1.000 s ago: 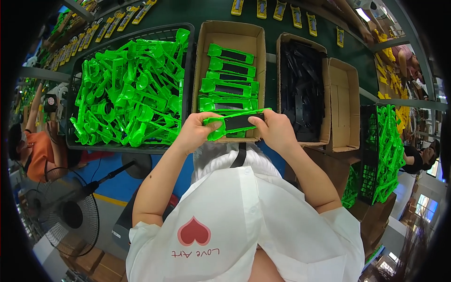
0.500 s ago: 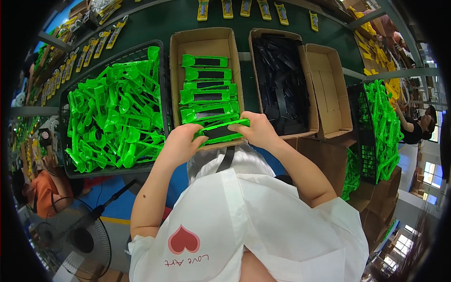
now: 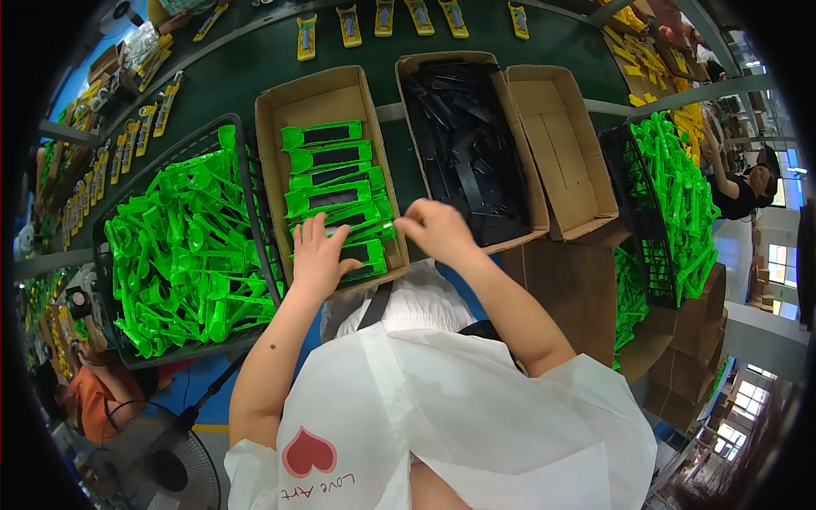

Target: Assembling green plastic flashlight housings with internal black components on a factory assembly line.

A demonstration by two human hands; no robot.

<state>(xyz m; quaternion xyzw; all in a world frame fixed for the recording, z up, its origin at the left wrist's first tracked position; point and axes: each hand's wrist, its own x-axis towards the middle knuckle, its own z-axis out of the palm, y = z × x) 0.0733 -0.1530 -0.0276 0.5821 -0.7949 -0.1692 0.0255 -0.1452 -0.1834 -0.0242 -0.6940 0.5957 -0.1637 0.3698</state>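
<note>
My left hand (image 3: 318, 257) lies with spread fingers over green plastic frames in a cardboard box (image 3: 330, 85). The frame under its fingers is partly covered. Beside the box's right wall is my right hand (image 3: 439, 233), its fingers bent and slightly apart, with the tips close to the end of a green frame (image 3: 374, 228). Nothing shows in its grip. The frames lie crosswise in a row, each with a black strip in its middle, such as the one at the back (image 3: 331, 134). Nearest me, another frame (image 3: 367, 257) rests beside my left thumb.
A black crate (image 3: 248, 183) heaped with green spoon-ended parts stands at left. Right of the box are a carton of black strips (image 3: 467, 144) and another carton (image 3: 565, 140). Another crate of green parts (image 3: 676, 204) stands far right. Yellow packages (image 3: 384, 17) line the green table's far side.
My hands held a green frame with a black strip between them above the box's near end. That frame is now down among the others, and my left hand has opened. The view has shifted.
</note>
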